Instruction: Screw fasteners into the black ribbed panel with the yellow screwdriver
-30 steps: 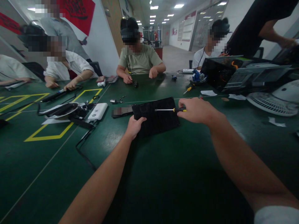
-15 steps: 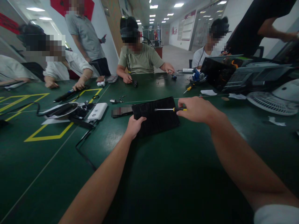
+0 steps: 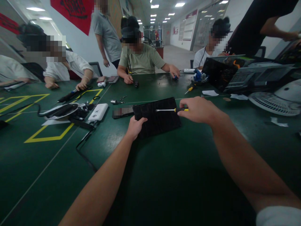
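Observation:
A flat black rectangular panel [image 3: 157, 121] is tilted slightly over the green table in front of me; its exact kind is too dark to make out. My left hand [image 3: 136, 128] grips its left edge, thumb on the face and fingers hidden behind. My right hand [image 3: 196, 110] is closed around the black and yellow handle of a screwdriver [image 3: 166, 110]. The metal shaft points left across the panel's face; whether the tip touches it I cannot tell. Behind the panel's left edge lies a dark flat object [image 3: 122, 112], partly covered.
On the left lie a white power bank [image 3: 98, 112], a round metal-rimmed part [image 3: 63, 111] and a black cable [image 3: 86, 157]. To the right are a white fan [image 3: 275, 102], paper scraps [image 3: 210, 93] and another screwdriver [image 3: 190, 89]. Co-workers sit across the table [image 3: 178, 188].
My hands, the panel and the screwdriver have hardly moved. A standing person in the background has shifted right, and the co-worker opposite has a hand on a small blue item.

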`<action>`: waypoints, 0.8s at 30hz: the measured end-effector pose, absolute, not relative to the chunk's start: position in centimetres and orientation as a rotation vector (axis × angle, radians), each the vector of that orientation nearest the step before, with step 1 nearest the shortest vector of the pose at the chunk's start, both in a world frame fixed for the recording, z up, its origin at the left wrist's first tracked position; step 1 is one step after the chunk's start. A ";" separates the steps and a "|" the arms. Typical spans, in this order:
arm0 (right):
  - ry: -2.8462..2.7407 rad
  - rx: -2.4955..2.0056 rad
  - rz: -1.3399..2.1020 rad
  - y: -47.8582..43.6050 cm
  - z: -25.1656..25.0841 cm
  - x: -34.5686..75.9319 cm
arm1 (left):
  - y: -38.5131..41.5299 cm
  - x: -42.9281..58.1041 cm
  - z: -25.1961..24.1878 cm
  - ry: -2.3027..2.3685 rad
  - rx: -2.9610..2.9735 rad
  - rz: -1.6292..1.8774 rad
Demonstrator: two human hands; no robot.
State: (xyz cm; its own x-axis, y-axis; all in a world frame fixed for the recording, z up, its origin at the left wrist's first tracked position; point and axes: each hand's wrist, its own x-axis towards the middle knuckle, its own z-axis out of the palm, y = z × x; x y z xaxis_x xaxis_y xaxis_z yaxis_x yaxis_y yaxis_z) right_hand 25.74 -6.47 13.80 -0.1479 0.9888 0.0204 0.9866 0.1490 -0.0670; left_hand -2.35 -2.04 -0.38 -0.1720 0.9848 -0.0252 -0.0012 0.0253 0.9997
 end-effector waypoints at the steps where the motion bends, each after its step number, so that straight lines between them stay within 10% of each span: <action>1: -2.337 -2.010 0.055 -6.4 13.8 25.8 | -2.0 -2.3 -0.3 1.358 1.103 1.317; 24: -2.366 -2.065 0.083 -6.2 14.0 25.6 | -2.2 -2.2 -0.2 1.327 1.094 1.315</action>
